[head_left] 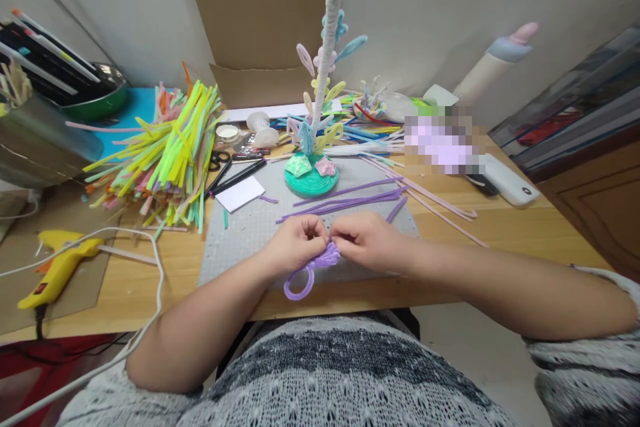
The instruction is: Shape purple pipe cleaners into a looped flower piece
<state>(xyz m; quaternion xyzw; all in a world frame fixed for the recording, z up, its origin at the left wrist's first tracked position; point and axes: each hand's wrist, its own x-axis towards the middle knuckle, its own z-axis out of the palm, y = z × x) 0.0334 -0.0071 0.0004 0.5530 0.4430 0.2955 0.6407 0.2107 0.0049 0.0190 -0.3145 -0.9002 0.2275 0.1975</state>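
Note:
Both hands meet over the front of a grey cutting mat (235, 240). Between them is a piece shaped from purple pipe cleaners (326, 257), with a round loop hanging at its lower left. My left hand (296, 244) pinches its upper left side. Close against it, my right hand (367, 240) pinches the right end; the fingertips cover part of the piece. Loose purple pipe cleaners (350, 199) lie just beyond the hands. Farther back stands a white wrapped stem with pastel pipe-cleaner flowers (327, 47) on a round green base (311, 181).
A big bundle of coloured pipe cleaners (175, 153) lies at left, near a yellow glue gun (65, 260) with a white cord (159, 267). Black pens (243, 177), scissors (218, 160) and a white card (240, 194) sit by the mat. Pink pipe cleaners (440, 200) and a white device (510, 180) are at right.

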